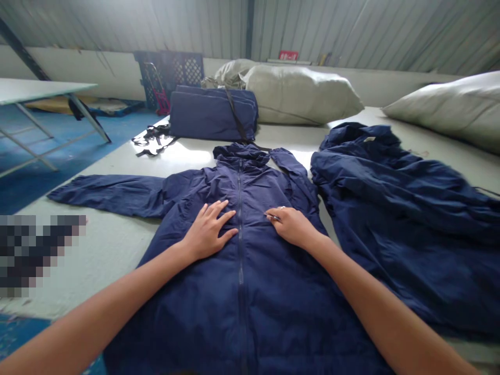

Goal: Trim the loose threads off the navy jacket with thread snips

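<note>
A navy jacket (211, 307) lies front side up on the table, its zipper (240, 250) closed down the middle. My left hand (209, 229) rests flat on the chest, fingers spread, with the fingertips close to the zipper. On the other side of the zipper, my right hand (291, 224) is closed around a small, pointed metal tool (271, 215); its tip sticks out to the left and most of it is hidden in the fingers. One sleeve (113, 194) stretches out to the left, while the other lies near the right shoulder.
More navy garments (410, 219) are heaped to the right. Behind the collar stand a folded navy stack (213, 112) and a big pale sack (300, 94), with another sack (453, 109) at right. Black straps (154, 139) lie at the table's (113, 234) left edge. A pixelated patch covers the lower left.
</note>
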`<state>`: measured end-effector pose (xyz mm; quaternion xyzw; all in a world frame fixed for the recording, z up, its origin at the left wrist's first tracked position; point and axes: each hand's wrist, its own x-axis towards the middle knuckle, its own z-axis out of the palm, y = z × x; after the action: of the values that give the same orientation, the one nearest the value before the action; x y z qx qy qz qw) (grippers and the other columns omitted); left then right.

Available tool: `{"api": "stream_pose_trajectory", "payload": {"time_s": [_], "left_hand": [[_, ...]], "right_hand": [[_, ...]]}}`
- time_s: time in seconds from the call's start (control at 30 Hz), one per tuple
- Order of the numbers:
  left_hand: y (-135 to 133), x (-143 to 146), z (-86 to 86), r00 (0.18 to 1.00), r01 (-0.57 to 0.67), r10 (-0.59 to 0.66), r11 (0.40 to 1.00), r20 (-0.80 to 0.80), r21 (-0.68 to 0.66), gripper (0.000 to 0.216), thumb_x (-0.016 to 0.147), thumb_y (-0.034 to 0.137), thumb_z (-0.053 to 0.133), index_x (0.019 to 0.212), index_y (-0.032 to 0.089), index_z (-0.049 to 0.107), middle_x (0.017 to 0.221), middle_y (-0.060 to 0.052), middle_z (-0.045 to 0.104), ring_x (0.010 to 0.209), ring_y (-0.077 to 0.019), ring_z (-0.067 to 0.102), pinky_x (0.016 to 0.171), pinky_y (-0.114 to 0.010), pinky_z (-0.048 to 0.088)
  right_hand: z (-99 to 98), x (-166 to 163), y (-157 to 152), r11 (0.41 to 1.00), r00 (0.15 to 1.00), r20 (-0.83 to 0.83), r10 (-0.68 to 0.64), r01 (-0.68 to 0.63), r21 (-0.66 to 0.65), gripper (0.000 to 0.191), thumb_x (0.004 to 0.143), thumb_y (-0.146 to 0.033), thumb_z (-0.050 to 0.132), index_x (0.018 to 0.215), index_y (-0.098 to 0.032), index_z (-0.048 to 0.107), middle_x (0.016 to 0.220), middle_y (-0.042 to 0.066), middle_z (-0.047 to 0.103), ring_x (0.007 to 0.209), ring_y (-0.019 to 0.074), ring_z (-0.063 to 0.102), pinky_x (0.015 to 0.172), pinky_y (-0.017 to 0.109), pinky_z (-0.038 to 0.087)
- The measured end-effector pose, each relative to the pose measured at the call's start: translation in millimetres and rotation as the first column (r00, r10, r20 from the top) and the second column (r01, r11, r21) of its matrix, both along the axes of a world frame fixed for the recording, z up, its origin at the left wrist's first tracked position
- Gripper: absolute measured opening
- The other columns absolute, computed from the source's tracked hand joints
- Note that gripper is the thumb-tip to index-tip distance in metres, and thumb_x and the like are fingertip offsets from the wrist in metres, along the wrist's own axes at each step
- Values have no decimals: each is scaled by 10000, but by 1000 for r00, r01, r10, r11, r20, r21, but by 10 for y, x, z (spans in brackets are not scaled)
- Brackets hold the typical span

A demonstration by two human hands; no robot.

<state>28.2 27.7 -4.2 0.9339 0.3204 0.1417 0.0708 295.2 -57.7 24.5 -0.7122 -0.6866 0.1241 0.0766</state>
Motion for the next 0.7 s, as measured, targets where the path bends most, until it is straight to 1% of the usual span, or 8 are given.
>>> {"api": "stream_pose_trajectory", "payload": {"time_s": [0.1,0.23,0.37,0.43,0.53,0.6,0.7], "left_hand": [[-33,-156,-41,998,34,-36,999,-46,-41,579,1019,540,524,1530,268,538,1671,-139,432,1547,-374,393,1253,-665,297],[-86,-298,-24,992,86,-90,995,-89,-56,608,1020,549,517,1573,299,484,1712,-106,368,1583,-368,335,1275,-658,256],[-171,-398,-23,988,115,-119,992,-100,-46,603,1029,554,495,1584,322,465,1715,-84,364,1583,-362,337,1278,-647,263],[-193,-430,-35,988,120,-124,992,-95,-40,597,1030,554,492,1585,334,462,1710,-77,377,1578,-360,349,1277,-641,273],[-195,-442,-42,989,120,-122,992,-84,-37,592,1024,563,501,1574,345,477,1700,-72,398,1565,-361,373,1271,-638,293],[-191,-431,-34,991,111,-113,993,-75,-38,585,1020,565,509,1560,341,499,1688,-77,419,1556,-367,389,1263,-643,305],[-195,-407,-9,994,92,-95,995,-61,-43,564,1020,553,516,1540,335,525,1675,-84,440,1549,-368,400,1259,-647,310]], "right_hand": [[-67,-53,-243,999,1000,-17,-20,21,31,319,1026,-365,644,1299,-201,651,1305,93,679,1127,235,688,977,469,589],[-131,-206,-515,996,998,-12,-59,60,72,355,1022,-355,650,1345,-209,631,1336,100,666,1144,245,685,996,487,581],[-88,-295,-633,995,998,0,-63,63,82,314,1019,-365,655,1283,-195,657,1281,89,688,1092,226,698,952,453,599],[-17,-244,-594,991,995,29,-100,97,89,292,1016,-371,660,1242,-187,668,1243,81,697,1059,216,703,922,432,606],[126,-42,-408,965,965,107,-239,224,136,311,1011,-379,666,1252,-184,660,1258,85,687,1075,225,697,922,438,604],[221,132,-226,928,922,160,-352,322,187,303,1016,-382,655,1261,-203,660,1296,91,673,1103,227,686,942,438,597],[319,360,67,862,842,220,-493,438,257,349,1011,-391,662,1297,-193,642,1328,101,656,1124,241,680,950,457,594]]}}
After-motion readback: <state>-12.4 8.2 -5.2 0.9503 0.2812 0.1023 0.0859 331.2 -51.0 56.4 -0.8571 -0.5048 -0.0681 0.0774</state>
